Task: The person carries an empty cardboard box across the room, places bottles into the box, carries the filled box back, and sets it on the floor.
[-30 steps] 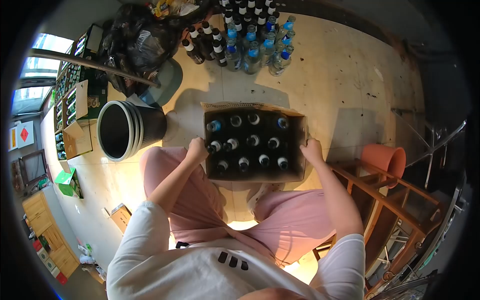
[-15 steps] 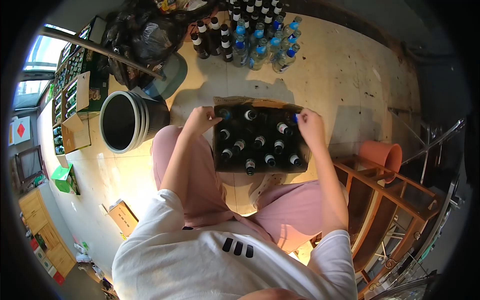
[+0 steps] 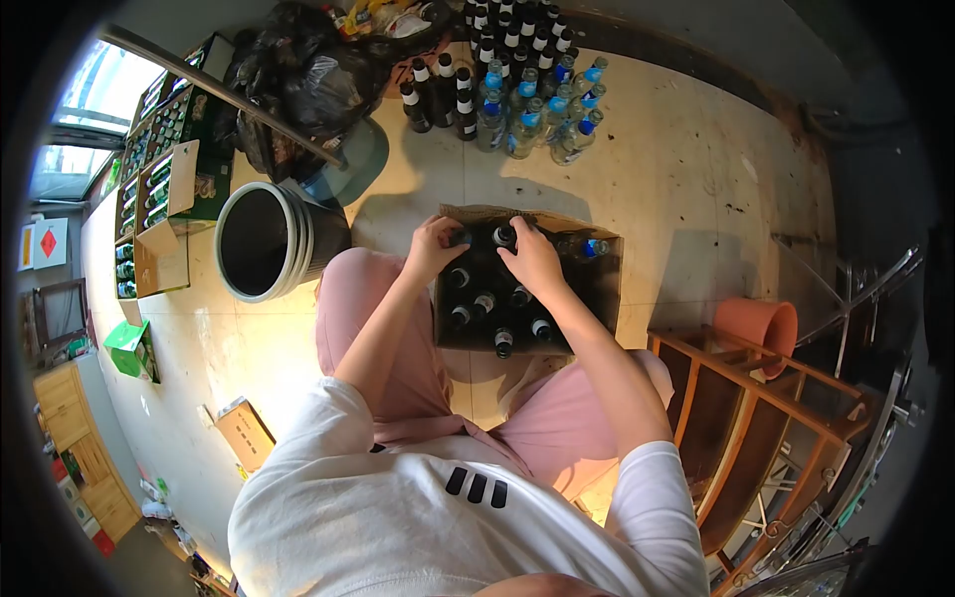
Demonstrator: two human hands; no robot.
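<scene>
A cardboard box (image 3: 612,289) holding several dark bottles stands on the floor in front of my knees. At its back left corner, my left hand (image 3: 435,247) has its fingers closed round the neck of a bottle. My right hand (image 3: 529,254) is at the back middle of the box, its fingers closed on the top of a dark bottle (image 3: 504,237). A blue-capped bottle (image 3: 595,248) leans in the back right corner. Other bottle necks (image 3: 503,343) show in the front half; my right forearm covers part of the box.
Dark and clear bottles (image 3: 522,129) stand in a group beyond the box. Left are stacked buckets (image 3: 298,244), black bags (image 3: 323,95) and crates of green bottles (image 3: 159,199). At right are a wooden rack (image 3: 736,373) and an orange pot (image 3: 761,323).
My right hand has moved left from the box's back right corner to a bottle at the back middle. My left hand has shifted from the box's left side onto the corner bottle.
</scene>
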